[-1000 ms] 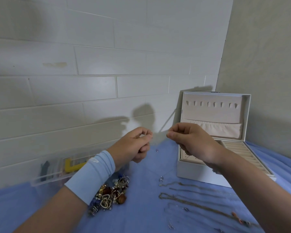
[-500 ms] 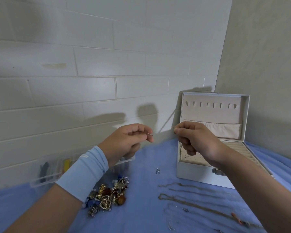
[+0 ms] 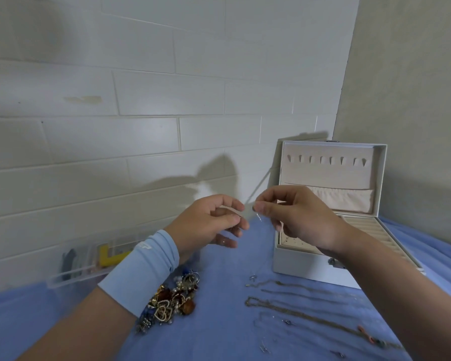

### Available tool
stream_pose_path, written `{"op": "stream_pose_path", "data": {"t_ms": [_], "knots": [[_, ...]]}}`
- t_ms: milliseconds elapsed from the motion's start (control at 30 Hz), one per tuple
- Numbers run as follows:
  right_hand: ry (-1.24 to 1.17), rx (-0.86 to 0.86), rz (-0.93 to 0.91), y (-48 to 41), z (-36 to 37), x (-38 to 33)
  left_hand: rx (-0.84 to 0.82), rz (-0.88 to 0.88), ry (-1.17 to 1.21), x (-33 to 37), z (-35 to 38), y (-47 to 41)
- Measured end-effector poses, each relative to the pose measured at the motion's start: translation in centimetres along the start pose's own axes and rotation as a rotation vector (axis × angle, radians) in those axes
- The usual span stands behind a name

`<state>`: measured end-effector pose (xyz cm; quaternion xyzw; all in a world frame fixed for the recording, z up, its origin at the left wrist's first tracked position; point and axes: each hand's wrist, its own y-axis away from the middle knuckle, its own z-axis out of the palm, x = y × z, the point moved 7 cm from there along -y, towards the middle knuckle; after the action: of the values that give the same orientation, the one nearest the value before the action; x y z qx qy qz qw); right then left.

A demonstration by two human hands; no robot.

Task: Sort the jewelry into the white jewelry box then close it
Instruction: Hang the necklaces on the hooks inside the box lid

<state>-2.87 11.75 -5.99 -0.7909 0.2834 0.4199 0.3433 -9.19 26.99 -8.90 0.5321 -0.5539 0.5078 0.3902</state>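
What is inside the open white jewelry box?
In the white jewelry box: lid hooks and pocket, ridged slots, a holed panel. The right hand covers part of the base.

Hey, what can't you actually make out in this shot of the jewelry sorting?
Head view only.
1. The small piece pinched between the left hand and right hand: too small to identify.
2. The white jewelry box tray: largely hidden behind the right hand.
3. The clear organizer contents: blurred, partly behind the left sleeve.
4. The chains: right ends covered by the right forearm.
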Motion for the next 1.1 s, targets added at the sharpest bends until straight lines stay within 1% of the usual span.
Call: {"op": "stream_pose_path", "data": {"t_ms": [200,267,333,433,533,633,700,800,900,967,1100], "knots": [[-0.144,0.003,0.087,-0.2,0.0,0.6,0.009,-0.035,0.261,-0.6,1.0,-0.4],[-0.228,0.023,0.136,-0.4,0.1,1.2,0.024,-0.059,0.342,-0.5,1.1,-0.5],[-0.299,0.018,0.182,-0.4,0.4,1.6,0.039,-0.071,0.309,-0.5,0.9,-0.3],[-0.277,-0.003,0.206,0.0,0.8,1.6,0.027,-0.068,0.122,-0.4,0.7,-0.1],[-0.271,0.064,0.2,-0.1,0.6,1.8,-0.013,-0.112,0.027,-0.7,0.9,0.1],[-0.202,0.145,0.154,-0.2,0.0,1.7,-0.067,-0.158,0.052,-0.8,1.7,0.3],[-0.106,0.113,0.092,0.0,0.3,1.1,-0.057,-0.157,0.075,-0.9,1.8,0.3],[0.041,0.01,-0.008,0.3,1.1,0.2,0.011,-0.141,0.081,-0.9,1.6,0.0],[0.096,0.026,-0.052,0.1,0.9,0.3,0.092,-0.165,0.153,-1.3,1.1,-0.3],[0.106,0.042,-0.088,0.0,0.8,0.2,0.137,-0.151,0.197,-1.3,1.0,-0.4],[0.141,0.041,-0.147,0.1,1.1,0.0,0.177,-0.057,0.078,-0.8,0.7,-0.3]]}}
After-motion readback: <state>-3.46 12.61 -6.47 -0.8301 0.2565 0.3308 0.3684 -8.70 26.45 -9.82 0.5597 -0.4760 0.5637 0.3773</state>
